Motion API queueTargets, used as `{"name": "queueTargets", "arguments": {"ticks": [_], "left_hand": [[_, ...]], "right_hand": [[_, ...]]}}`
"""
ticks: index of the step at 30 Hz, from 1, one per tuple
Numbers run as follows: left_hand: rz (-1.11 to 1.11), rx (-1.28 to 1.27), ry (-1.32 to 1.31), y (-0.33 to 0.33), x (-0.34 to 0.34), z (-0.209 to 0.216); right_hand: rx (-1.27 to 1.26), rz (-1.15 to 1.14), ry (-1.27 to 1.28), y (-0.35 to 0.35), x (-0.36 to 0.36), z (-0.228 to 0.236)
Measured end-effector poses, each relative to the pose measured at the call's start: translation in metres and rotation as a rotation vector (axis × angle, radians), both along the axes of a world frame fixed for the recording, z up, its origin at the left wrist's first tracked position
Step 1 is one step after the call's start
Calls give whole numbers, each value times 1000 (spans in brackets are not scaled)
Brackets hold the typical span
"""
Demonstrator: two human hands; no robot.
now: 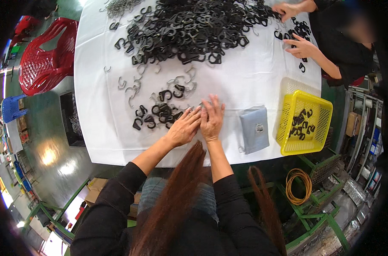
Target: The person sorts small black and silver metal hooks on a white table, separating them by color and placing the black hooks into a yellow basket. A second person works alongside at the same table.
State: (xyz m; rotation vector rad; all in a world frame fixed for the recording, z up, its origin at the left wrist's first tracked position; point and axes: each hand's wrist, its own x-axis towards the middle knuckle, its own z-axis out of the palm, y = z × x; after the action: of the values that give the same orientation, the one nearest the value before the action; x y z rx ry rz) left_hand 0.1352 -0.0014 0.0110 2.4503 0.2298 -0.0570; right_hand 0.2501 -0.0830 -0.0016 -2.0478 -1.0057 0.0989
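On white cloth [102,111]: black hooks [162,111] (curved, plastic-looking) beside left hand [185,127].

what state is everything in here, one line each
Left hand: palm down, fingers extended; whether holding something, unclear
Right hand: same, close beside the left
Black hooks: loose, heaped and scattered
Yellow basket: upright, partly filled
Blue-grey packet: lying flat
White tablecloth: spread out
Orange cable: coiled
Red chair: upright, unoccupied
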Motion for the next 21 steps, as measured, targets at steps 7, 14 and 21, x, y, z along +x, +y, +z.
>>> {"name": "queueTargets", "arguments": {"ticks": [7, 14, 21], "left_hand": [[453, 104, -373, 62, -4, -4], [363, 185, -225, 87, -4, -6], [469, -33, 141, 116, -40, -11]], "right_hand": [[-194, 346, -278, 91, 32, -20], [-354, 280, -241, 43, 4, -9], [-152, 0, -31, 30, -82, 1]]}}
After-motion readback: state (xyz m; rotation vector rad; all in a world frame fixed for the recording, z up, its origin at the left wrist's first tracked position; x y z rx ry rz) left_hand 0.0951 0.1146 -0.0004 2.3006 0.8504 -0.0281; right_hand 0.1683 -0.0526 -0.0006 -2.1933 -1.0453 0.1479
